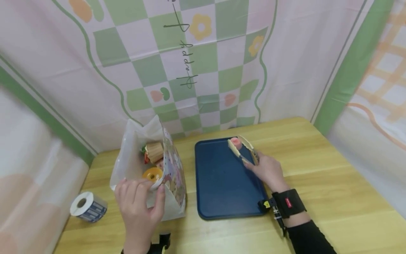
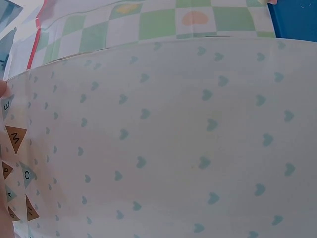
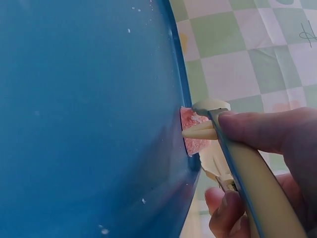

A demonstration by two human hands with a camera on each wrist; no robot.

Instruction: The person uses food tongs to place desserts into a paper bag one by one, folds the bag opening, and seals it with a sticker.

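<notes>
My right hand (image 1: 268,171) grips a pair of cream-tipped tongs (image 1: 234,148) over the far right corner of a dark blue tray (image 1: 226,187). Between the tong tips sits a small pink, round-topped piece (image 1: 235,142); in the right wrist view this pink piece (image 3: 190,144) looks grainy and overlaps the tray's edge. At the left, my left hand (image 1: 136,203) pinches the near rim of a white printed bag (image 1: 174,173), fingers over the edge and thumb at its corner. Inside the bag are an orange ring-shaped item (image 1: 153,174) and a ridged tan item (image 1: 154,151).
A roll of labels (image 1: 88,207) stands at the table's left edge, beside the bag. Behind the wooden table (image 1: 320,169) hangs a green-and-white checked curtain (image 1: 190,70). The bag's heart-printed side (image 2: 168,144) fills most of the left wrist view.
</notes>
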